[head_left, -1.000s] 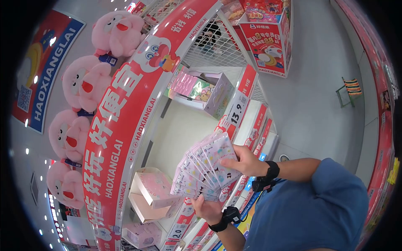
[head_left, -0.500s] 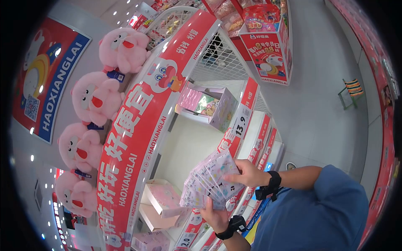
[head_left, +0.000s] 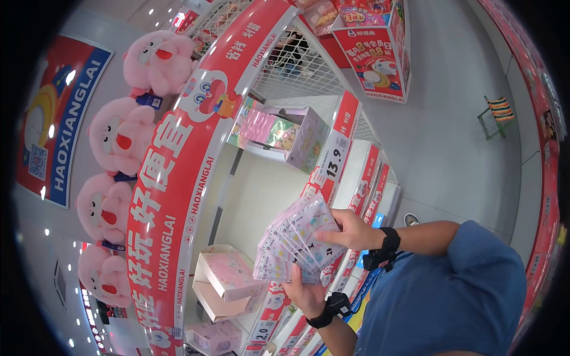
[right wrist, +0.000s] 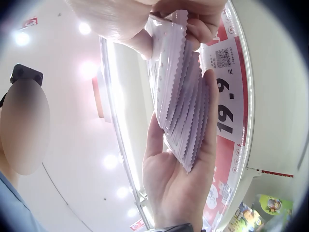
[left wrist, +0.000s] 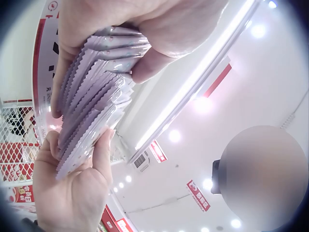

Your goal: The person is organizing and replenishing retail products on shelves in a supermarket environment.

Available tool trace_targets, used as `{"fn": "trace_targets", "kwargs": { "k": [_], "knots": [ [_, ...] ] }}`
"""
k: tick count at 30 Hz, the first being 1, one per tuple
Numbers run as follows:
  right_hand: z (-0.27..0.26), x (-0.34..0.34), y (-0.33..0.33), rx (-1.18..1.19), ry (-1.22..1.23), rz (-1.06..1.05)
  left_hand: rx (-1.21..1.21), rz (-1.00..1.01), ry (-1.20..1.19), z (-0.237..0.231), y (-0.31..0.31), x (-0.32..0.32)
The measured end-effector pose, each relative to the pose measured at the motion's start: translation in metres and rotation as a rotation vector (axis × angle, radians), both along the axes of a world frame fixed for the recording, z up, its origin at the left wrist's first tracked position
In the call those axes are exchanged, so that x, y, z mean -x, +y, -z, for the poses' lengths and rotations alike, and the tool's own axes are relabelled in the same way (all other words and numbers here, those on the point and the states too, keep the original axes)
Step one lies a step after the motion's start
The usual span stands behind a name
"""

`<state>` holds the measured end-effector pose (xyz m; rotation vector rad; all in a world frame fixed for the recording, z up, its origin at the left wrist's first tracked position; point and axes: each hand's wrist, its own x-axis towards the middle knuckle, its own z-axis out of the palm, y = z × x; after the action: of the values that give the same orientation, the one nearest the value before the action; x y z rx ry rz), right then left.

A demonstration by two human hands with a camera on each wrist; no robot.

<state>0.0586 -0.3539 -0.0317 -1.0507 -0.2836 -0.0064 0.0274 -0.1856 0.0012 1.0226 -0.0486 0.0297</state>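
Where two forearms meet, just below the middle of the head view, a fan of glossy packets [head_left: 297, 240], pink and lilac, is held up in front of a white shelf [head_left: 261, 190]. From where I stand, the right hand [head_left: 350, 230] pinches the fan at its right side, thumb laid across the printed faces, the other fingers behind. The left hand [head_left: 306, 296] grips the lower edge, its thumb up against the front; how its other fingers lie I can't fully tell, though the right wrist view shows one stretched along the opposite side. Black straps [head_left: 390, 240] circle both wrists.

Lower left of the hands, an open pink box [head_left: 231, 276] sits near the shelf's edge. Toward the upper middle, a lilac display box [head_left: 309, 139] holds pink packs [head_left: 265, 126], near a price label [head_left: 334, 162] reading 13.9. Pink plush birds [head_left: 122, 127] run down the left, and a striped folding stool [head_left: 499, 113] stands at far right.
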Motion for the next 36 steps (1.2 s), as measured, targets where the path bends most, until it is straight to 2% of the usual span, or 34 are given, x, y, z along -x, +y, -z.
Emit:
{"fn": "trace_targets", "kwargs": {
  "k": [13, 16, 22, 26, 31, 36],
  "knots": [
    [0.0, 0.006, 0.016, -0.05, 0.024, -0.062, -0.053, -0.089, 0.009, 0.009, 0.013, 0.017],
    [0.008, 0.003, 0.017, 0.052, -0.013, -0.016, -0.024, -0.062, 0.007, 0.012, 0.011, 0.014],
    [0.008, 0.002, 0.002, 0.004, 0.051, -0.134, 0.029, -0.085, 0.022, 0.015, 0.003, 0.02],
    [0.012, -0.001, 0.005, 0.0, 0.089, -0.213, 0.026, -0.22, 0.026, 0.019, -0.001, 0.032],
    [0.002, 0.007, 0.02, 0.035, 0.089, -0.188, 0.161, -0.286, 0.043, 0.024, 0.024, 0.063],
    [0.0, 0.051, 0.055, 0.042, 0.071, -0.091, 0.11, -0.264, 0.043, 0.03, 0.071, 0.097]
  ]
}}
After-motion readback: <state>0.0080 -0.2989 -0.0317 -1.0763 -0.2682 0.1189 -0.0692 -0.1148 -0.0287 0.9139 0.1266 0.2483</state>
